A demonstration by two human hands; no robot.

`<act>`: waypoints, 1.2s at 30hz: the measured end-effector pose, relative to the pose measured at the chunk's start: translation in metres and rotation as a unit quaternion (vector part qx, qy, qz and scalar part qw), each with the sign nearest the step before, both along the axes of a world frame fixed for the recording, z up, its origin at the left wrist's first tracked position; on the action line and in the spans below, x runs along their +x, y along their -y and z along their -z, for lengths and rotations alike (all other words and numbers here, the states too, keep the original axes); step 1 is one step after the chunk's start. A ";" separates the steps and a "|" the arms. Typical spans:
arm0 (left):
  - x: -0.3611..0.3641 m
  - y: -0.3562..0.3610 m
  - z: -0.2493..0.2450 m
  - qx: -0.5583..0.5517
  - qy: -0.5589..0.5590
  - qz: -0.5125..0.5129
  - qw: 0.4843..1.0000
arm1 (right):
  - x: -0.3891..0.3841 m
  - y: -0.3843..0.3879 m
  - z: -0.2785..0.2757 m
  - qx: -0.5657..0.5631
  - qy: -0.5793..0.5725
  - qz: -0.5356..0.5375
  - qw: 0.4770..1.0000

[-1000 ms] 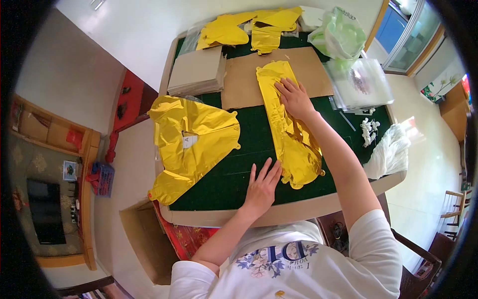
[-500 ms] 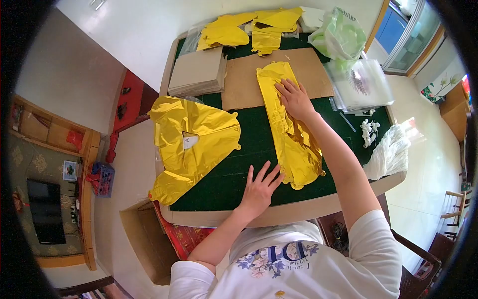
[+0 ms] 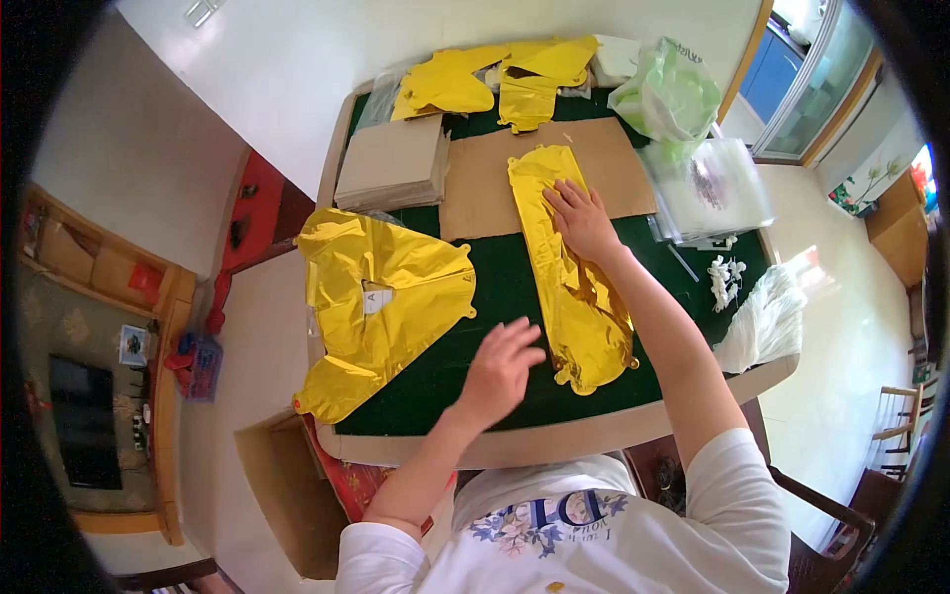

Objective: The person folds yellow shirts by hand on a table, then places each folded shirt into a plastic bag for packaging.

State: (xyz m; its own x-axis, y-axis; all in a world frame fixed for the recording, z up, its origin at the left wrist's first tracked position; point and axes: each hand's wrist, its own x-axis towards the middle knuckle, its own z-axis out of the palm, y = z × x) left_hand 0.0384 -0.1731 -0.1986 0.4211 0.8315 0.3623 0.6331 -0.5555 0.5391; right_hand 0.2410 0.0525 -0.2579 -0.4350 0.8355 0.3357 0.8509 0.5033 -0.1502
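A long gold foil balloon, flat and wrinkled, lies across the green table and onto a cardboard sheet. My right hand rests on its upper part with fingers stretched out. My left hand is just left of the balloon's lower end, apart from it, fingers loosely extended and holding nothing. To the left lies another gold foil balloon, a big uninflated letter shape with a small white tag marked "A" in its middle. More gold foil balloons lie at the far edge.
A stack of grey boards stands left of the cardboard sheet. On the right are clear plastic sleeves, a green-white plastic bag, white ribbons and a bundle of white strings. An open cardboard box sits below the table's left.
My left hand has lifted off the long balloon's lower edge and moved slightly left. My right hand stays on the balloon. The whole view has shifted a little.
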 end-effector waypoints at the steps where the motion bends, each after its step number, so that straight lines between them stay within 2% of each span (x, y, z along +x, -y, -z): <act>1: 0.001 -0.019 -0.003 0.007 -0.004 -0.026 1.000 | 0.000 0.000 0.000 0.004 0.002 -0.001 1.000; 8: 0.025 -0.156 0.035 0.071 -0.070 -0.123 0.987 | 0.001 0.000 -0.006 0.012 -0.022 -0.012 1.000; 13: 0.029 -0.200 0.041 0.025 -0.137 -0.122 0.983 | 0.001 0.001 -0.008 0.026 -0.023 -0.022 0.999; 21: 0.034 -0.201 0.045 -0.025 -0.158 -0.112 0.981 | 0.004 -0.002 -0.006 0.013 -0.049 -0.036 0.998; 24: 0.033 -0.201 0.045 -0.042 -0.179 -0.109 0.977 | 0.008 -0.004 -0.021 -0.098 -0.173 -0.024 0.980; 27: 0.034 -0.200 0.043 -0.047 -0.182 -0.112 0.976 | 0.022 -0.015 -0.027 -0.133 -0.385 0.015 0.913; 30: 0.032 -0.200 0.044 -0.049 -0.173 -0.107 0.978 | 0.043 0.000 -0.050 -0.185 -0.430 0.089 0.879; 31: 0.032 -0.200 0.045 -0.049 -0.171 -0.106 0.978 | 0.056 0.003 -0.036 -0.097 -0.375 0.088 0.918; 34: 0.032 -0.200 0.045 -0.051 -0.166 -0.103 0.979 | 0.072 0.049 -0.043 -0.285 -0.338 0.204 0.874; 36: 0.031 -0.199 0.043 -0.050 -0.164 -0.102 0.980 | 0.072 0.079 -0.044 -0.293 -0.318 0.234 0.871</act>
State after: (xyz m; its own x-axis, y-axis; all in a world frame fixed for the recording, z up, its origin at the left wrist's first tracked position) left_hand 0.0692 0.0259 -0.2421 0.3223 0.9350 0.1478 0.8740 -0.3539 0.3329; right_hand 0.3128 -0.0265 -0.2143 0.1169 0.9804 -0.1588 0.5934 -0.1972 -0.7804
